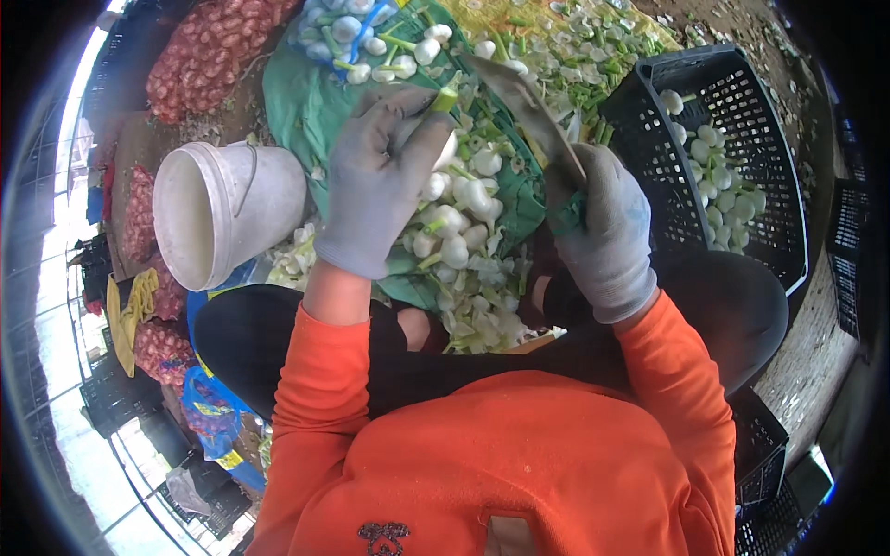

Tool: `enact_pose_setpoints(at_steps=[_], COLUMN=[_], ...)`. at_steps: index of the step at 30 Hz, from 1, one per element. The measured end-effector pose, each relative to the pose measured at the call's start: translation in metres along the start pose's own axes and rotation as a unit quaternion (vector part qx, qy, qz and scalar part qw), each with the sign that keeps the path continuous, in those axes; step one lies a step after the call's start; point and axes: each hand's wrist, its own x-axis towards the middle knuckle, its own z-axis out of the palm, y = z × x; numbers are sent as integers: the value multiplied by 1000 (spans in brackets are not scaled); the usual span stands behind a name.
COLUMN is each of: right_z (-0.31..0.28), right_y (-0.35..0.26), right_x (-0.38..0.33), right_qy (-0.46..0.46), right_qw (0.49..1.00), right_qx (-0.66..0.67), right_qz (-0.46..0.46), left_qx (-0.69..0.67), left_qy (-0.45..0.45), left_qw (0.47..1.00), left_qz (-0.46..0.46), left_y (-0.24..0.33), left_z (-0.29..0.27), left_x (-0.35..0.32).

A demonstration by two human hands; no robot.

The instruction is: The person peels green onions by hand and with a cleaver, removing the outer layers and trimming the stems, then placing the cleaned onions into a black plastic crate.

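Observation:
My left hand (380, 176), in a grey glove, is closed around a white onion bulb (446, 148) with a cut green stalk sticking up near its fingertips. My right hand (607, 232), also gloved in grey, grips the handle of a large knife (530, 109) whose blade points up and to the left, close beside the stalk. Under both hands lies a pile of white bulbs with green stalks (459, 232) on a green cloth (306, 102). Orange sleeves cover my forearms.
A white plastic bucket (227, 208) lies tipped at the left. A black plastic crate (732, 157) at the right holds several trimmed white bulbs. Red mesh sacks of onions (209, 56) lie at the upper left. Green trimmings (575, 37) litter the ground ahead.

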Motion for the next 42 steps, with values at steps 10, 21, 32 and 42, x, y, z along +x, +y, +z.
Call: enact_pose_setpoints(at_steps=[10, 21, 32, 42], right_z=[-11, 4, 14, 23], right_y=[-1, 32, 21, 26], right_x=[4, -13, -3, -20], right_qy=[-37, -129, -147, -152], right_qw=[994, 986, 885, 873], right_qx=[-28, -19, 259, 262], right_qz=[-101, 108, 359, 382], left_qx=[-235, -679, -566, -254], left_qy=[-148, -217, 43, 4], left_qw=[960, 599, 692, 947], left_qz=[-35, -364, -445, -198], left_y=[-15, -44, -63, -18], left_z=[24, -20, 3, 28], left_x=[-39, -14, -6, -27])
